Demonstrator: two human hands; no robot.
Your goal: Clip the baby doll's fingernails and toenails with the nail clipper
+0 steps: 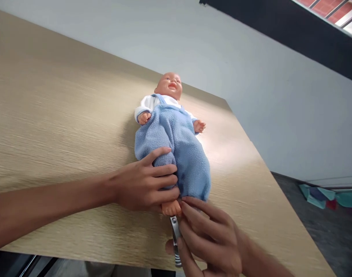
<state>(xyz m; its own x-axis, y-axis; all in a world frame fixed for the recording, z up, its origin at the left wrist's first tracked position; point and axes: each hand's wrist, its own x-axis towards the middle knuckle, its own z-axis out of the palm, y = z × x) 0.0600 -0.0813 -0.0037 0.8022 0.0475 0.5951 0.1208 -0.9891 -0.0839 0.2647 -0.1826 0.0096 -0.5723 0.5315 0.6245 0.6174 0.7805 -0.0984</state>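
A baby doll (176, 130) in blue fleece overalls and a white top lies on its back, its head toward the far edge of the table. My left hand (148, 181) is wrapped over the doll's lower leg on the left, just above a bare foot (171, 208). Between the thumb and fingers of my right hand (210, 238) is a metal nail clipper (175, 240). The clipper's head is at the toes of that foot; whether it touches them I cannot tell. My right fingertips rest near the other trouser leg, and the doll's second foot is hidden.
The wooden table (63, 115) carries the doll near its right side, and its front edge is close below my hands. A pale wall (251, 88) stands behind. Coloured cloth pieces (320, 196) lie low at the right, beyond the table edge.
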